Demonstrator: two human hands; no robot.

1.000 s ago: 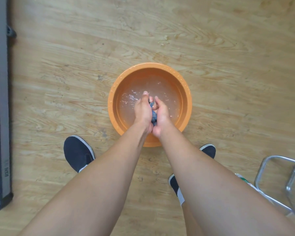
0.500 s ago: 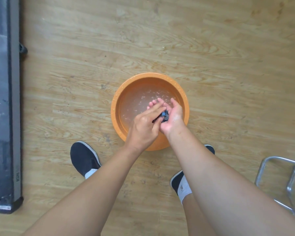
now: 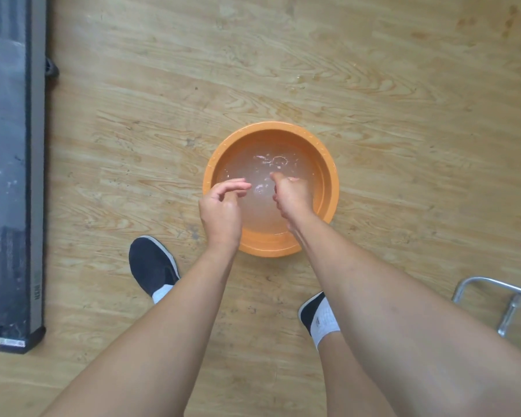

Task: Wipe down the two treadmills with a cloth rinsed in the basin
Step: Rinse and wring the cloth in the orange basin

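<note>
An orange basin [image 3: 331, 182] of cloudy water sits on the wooden floor in front of me. My right hand [image 3: 291, 195] is closed in a fist low over the water on the basin's right side. The dark cloth is hidden inside that fist. My left hand [image 3: 223, 209] hovers over the basin's left rim, fingers loosely curled and apart, holding nothing. A treadmill's dark belt and grey side rail [image 3: 12, 176] run along the left edge of the view.
My two dark shoes [image 3: 152, 266] stand on the floor just short of the basin. A chrome tube frame [image 3: 494, 288] stands at the lower right. Wooden floor stretches beyond the basin.
My hands were pressed together around the cloth; now the left hand has let go and moved left to the rim. The right fist keeps the cloth over the water.
</note>
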